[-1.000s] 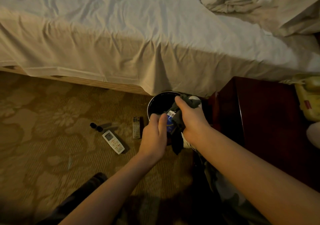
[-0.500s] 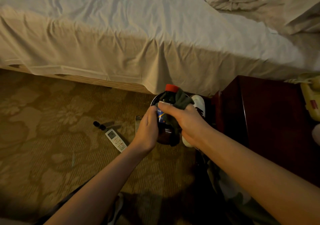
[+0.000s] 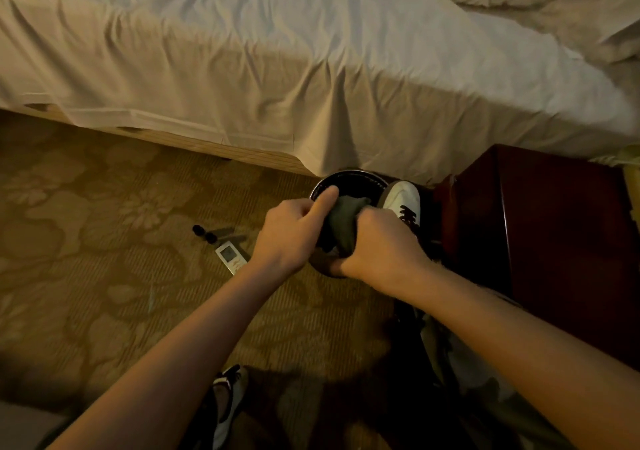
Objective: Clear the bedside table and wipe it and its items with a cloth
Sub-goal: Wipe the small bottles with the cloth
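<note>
Beside remote (image 3: 231, 257), both hands (image 3: 289, 233) around cloth (image 3: 343, 223), over bin (image 3: 349, 179).

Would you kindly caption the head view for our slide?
Both hands, left hand and right hand, grip a dark cloth over a round bin beside the bed.

Bare forearms, no sleeves, white lace-up shoes (image 3: 401, 200) with dark laces, dark trousers (image 3: 485, 397)
</note>
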A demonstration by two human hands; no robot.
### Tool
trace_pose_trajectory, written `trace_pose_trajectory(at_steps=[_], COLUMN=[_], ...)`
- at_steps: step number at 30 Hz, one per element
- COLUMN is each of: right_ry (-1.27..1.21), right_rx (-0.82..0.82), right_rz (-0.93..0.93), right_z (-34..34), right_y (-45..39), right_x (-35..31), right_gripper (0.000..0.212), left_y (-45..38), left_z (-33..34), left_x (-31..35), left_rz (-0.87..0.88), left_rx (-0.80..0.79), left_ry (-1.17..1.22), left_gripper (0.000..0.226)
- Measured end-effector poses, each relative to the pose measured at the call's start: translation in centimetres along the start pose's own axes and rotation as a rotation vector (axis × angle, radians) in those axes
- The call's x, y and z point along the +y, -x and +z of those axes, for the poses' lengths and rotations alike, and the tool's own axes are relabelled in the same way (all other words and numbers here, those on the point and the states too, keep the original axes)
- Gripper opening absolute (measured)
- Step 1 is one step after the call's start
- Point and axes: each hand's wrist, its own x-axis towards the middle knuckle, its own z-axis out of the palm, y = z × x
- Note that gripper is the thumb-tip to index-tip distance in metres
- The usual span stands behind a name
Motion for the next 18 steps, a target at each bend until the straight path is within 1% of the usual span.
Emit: trace_pose_trajectory(at_steps=[1,2,4,5,6,8,10,12,13,14,15,16,17,18], right_ry=[0.019,-0.013,-0.176,-0.278,-0.39,-0.611,-0.795,-1.026,-1.14,-1.213,-1.223,-1.159,-1.024,-0.821], right_rx=[0.004,0.0,-0.006,-0.04,-0.109,-0.326,-0.596,-0.838,-0.923,-0.964,-0.962,-0.919,-0.841,-0.728], right_rz=[-0.013,-0.006,0.054,0.085,0.108,0.142,0.21,0.306,0.343,0.361,0.368,0.366,0.358,0.339], right_z=[0.2,0.2,0.0,-0.2,-0.4,-0.6,-0.7,-0.4,-0.5,-0.5,-0.7,-0.9,-1.1,-1.4], right_y=[0.0,0.1,-0.2,-0.4,-0.6,-0.8,-0.6,-0.3,-0.2,-0.2,-0.3,-0.5,-0.7,-0.8], right_x=[-0.1,-0.3,-0.4,-0.5,-0.5,-0.3,0.3,1.0,1.2,1.3,1.3,1.1,0.9,0.6], right_gripper=[0.055,0.056,0.057,0.053,0.052,0.047,0.04,0.044,0.048,0.051,0.05,0.045,0.04,0.036], left_y=[0.1,0.2,0.3,0.3,0.3,0.5,0.5,0.5,0.5,0.4,0.3,0.2,0.0,-0.1], left_z=[0.3,0.5,0.5,0.5,0.4,0.2,0.0,-0.2,-0.4,-0.6,-0.9,-1.1,-1.3,-1.4], left_x=[-0.2,-0.5,-0.6,-0.5,-0.5,-0.4,-0.5,-0.4,-0.2,0.0,0.2,0.3,0.1,-0.1], left_rz=[0.031,0.065,0.125,0.159,0.192,0.274,0.371,0.431,0.441,0.443,0.437,0.421,0.395,0.355], left_rx=[0.042,0.094,0.171,0.199,0.223,0.261,0.258,0.24,0.23,0.212,0.185,0.153,0.122,0.094], left_ry=[-0.008,0.002,0.058,0.097,0.148,0.274,0.369,0.43,0.455,0.466,0.458,0.428,0.374,0.292], left_gripper=[0.058,0.056,0.052,0.052,0.053,0.051,0.049,0.045,0.044,0.044,0.043,0.043,0.042,0.041])
